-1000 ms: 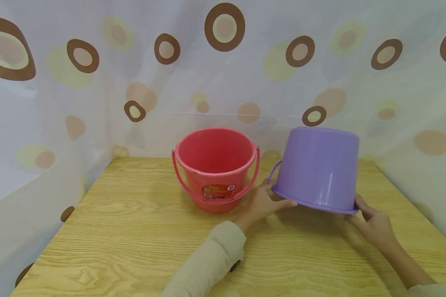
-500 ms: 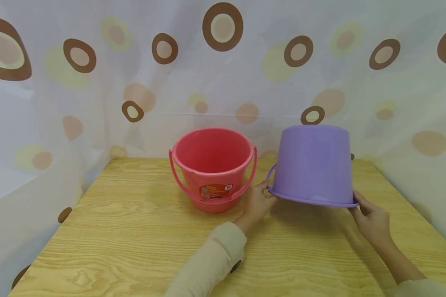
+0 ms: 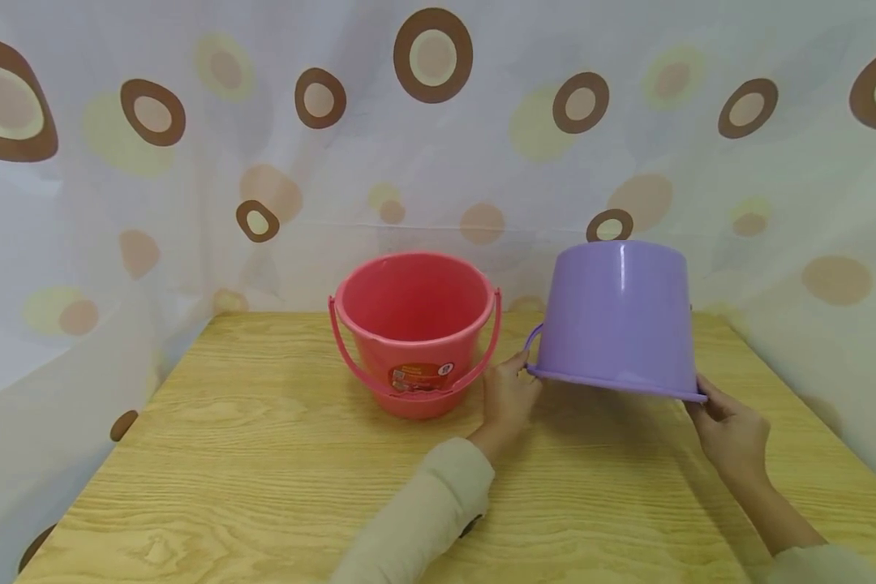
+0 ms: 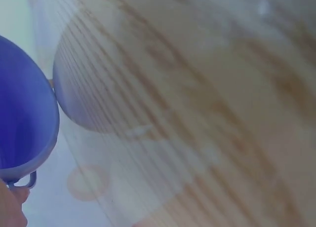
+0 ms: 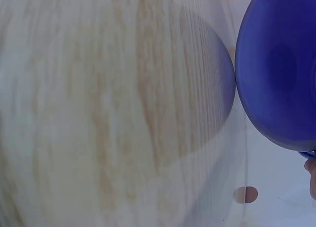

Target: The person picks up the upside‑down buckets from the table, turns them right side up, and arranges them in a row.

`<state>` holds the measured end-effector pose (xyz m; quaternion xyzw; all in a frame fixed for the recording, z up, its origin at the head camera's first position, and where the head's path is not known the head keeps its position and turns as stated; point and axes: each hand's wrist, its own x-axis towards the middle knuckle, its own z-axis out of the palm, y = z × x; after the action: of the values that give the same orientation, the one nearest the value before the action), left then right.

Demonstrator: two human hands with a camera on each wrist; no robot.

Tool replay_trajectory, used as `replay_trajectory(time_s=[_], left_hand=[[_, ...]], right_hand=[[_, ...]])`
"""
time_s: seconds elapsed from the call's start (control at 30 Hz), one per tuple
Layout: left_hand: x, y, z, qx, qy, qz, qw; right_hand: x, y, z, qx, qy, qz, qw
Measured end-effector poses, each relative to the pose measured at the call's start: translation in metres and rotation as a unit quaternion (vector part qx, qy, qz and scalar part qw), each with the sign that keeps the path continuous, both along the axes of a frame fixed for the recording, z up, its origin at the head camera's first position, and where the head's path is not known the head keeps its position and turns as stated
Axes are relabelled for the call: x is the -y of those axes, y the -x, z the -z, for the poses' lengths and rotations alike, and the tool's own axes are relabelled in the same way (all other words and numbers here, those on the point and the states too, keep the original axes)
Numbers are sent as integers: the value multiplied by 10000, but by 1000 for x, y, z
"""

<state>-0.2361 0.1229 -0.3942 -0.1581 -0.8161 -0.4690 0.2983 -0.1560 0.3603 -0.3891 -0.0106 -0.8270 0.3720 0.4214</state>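
Note:
A purple bucket (image 3: pixel 616 316) is upside down at the right, its near rim raised off the table. Its far rim appears to meet the tabletop in both wrist views, where the blue-looking inside of the bucket (image 5: pixel 274 74) shows. At the rim's left side, by the handle (image 3: pixel 532 336), my left hand (image 3: pixel 509 397) grips the edge. My right hand (image 3: pixel 733 434) pinches the rim at the right, thumb and fingers on either side. A pinkish-red bucket (image 3: pixel 419 300) stands upright just left of my left hand, its handle hanging down in front.
The wood-grain table (image 3: pixel 263 487) lies under both buckets. Behind and at the sides hangs a pale curtain (image 3: pixel 380 162) with brown ring and dot patterns. A red label (image 3: pixel 421 376) is on the upright bucket's front.
The purple bucket has shifted slightly left and its near rim has risen. My left thumb has left the front of the rim and now lies by the handle. The red bucket stays put.

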Motion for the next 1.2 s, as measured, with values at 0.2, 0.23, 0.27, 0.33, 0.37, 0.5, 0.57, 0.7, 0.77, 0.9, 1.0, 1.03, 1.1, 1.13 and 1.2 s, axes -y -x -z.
replay_trajectory(time_s=[0.2, 0.23, 0.27, 0.33, 0.37, 0.5, 0.57, 0.7, 0.77, 0.9, 1.0, 1.03, 1.1, 1.13, 1.2], left_hand=[[1, -1, -3, 24, -115, -14, 9999], [1, -1, -4, 49, -159, -8, 9999], [1, -1, -4, 64, -200, -7, 9998], [1, 0, -5, -8, -244, -53, 9997], [0, 1, -5, -61, -247, -77, 9996], [-2, 0, -7, -232, -184, -189, 9994], [-3, -2, -10, -240, -104, -229, 9994], [-5, -4, -20, -182, 8, -218, 9996], [-5, -5, -25, -160, 16, -211, 9996], [-5, -6, -35, -73, 114, -287, 9995], [-3, -7, -42, -80, 176, -273, 9994], [-3, -6, -43, -105, 186, -278, 9994], [-3, -5, -45, -197, 185, -304, 9992], [-3, -5, -46, -244, 158, -313, 9991], [-3, -5, -48, -343, 114, -320, 9988]], right_hand=[[0, 1, -3, -186, -15, 33, 9998], [0, 1, -4, -202, 18, 11, 9998], [0, 1, -5, -206, 51, 8, 9998], [1, 1, -7, -235, 137, 10, 9996], [1, 1, -8, -238, 188, 29, 9995], [0, 1, -14, -105, 124, 243, 9996], [-1, 2, -17, 28, 149, 294, 9995], [-5, 2, -25, 120, 210, 327, 9992], [-6, 2, -29, 118, 199, 290, 9993], [-8, -1, -40, 353, 212, 176, 9990], [-8, -2, -48, 445, 230, 127, 9987], [-8, -2, -51, 465, 214, 146, 9986], [-8, -1, -55, 339, 207, 79, 9992], [-8, -1, -57, 300, 200, 89, 9993], [-7, -2, -60, 238, 210, 104, 9994]])
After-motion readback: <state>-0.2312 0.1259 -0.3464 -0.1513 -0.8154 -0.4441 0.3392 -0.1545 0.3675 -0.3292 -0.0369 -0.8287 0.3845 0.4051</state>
